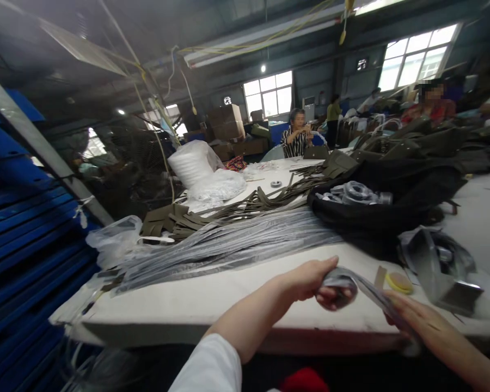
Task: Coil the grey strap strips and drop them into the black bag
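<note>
My left hand point(316, 280) grips the coiled end of a grey strap in clear plastic point(343, 283), with its fingers wrapped through and around the coil. From the coil the strap runs right and down to my right hand point(412, 313), whose fingers close over it; its loose end below is blurred. Both hands are above the front edge of the white table point(245, 299). Beyond them, long plastic-sleeved straps point(237, 239) lie side by side. A black bag point(375, 218) holds several similar coils point(355, 191).
A yellow round object point(399, 282) and a plastic-wrapped grey piece point(441, 267) lie at right. Olive strips point(253, 204) run across the table behind the straps. Blue stacked panels point(28, 245) stand at left. A co-worker in stripes point(296, 139) sits across the table.
</note>
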{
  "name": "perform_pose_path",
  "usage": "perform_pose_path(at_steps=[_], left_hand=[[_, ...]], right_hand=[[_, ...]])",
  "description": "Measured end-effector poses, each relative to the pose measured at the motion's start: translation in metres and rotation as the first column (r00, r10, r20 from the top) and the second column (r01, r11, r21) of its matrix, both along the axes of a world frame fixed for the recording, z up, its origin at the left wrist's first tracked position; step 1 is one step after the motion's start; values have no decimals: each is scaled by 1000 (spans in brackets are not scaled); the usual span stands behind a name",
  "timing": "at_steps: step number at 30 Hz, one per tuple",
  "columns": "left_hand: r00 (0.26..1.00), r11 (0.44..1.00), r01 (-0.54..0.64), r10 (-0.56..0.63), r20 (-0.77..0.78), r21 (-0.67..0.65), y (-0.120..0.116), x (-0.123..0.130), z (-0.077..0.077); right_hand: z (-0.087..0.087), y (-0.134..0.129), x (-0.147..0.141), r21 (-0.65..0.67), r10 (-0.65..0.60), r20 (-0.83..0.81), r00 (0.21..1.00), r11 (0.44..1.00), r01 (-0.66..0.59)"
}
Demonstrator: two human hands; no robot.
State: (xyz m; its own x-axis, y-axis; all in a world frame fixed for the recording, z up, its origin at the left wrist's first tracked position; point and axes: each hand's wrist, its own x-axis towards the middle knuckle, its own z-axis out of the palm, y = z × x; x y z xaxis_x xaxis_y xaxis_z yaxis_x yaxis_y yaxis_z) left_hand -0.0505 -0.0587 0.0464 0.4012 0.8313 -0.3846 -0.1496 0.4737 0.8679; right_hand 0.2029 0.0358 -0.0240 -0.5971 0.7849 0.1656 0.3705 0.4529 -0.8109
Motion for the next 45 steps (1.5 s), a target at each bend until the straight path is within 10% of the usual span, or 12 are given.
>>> perform_pose_path(at_steps=[6,9,12,17,21,24,26,30,34,39,45], left_hand=[[882,928,-373,345,321,26,14,-11,12],[801,729,-599,538,263,333,20,0,1],[765,578,-393,637,-94,715,16,23,-21],[729,668,197,390,-563,718,-1,37,-36],[737,873,223,140,-662,433,-2,30,-30],[864,959,181,-50,-502,216,1,26,-27],[951,978,124,-69,-302,167,2,26,-28],[997,997,-11,4,82,82,3,34,-34],[945,984,-176,164,282,18,0,44,-50],[936,897,-302,343,-78,322,-2,33,-64],[883,812,21,259,-392,583,0,36,-70]], right_hand=[[8,-45,-38,-207,184,60,981,964,-168],[7,-73,-58,-384,340,-55,939,861,-334],[20,-81,-57,-524,333,-338,880,710,-470],[41,-40,-19,-551,255,-291,922,743,-380],[46,-18,1,-186,306,130,943,942,-280],[44,-17,0,96,207,308,929,964,-247],[38,-21,-6,51,192,282,940,975,-215],[12,-40,-28,-252,150,-40,988,955,-155],[-5,-56,-48,-264,120,-259,958,946,-190],[2,-48,-43,-141,203,-40,978,968,-206],[1,-39,-44,-95,167,288,943,985,-146]])
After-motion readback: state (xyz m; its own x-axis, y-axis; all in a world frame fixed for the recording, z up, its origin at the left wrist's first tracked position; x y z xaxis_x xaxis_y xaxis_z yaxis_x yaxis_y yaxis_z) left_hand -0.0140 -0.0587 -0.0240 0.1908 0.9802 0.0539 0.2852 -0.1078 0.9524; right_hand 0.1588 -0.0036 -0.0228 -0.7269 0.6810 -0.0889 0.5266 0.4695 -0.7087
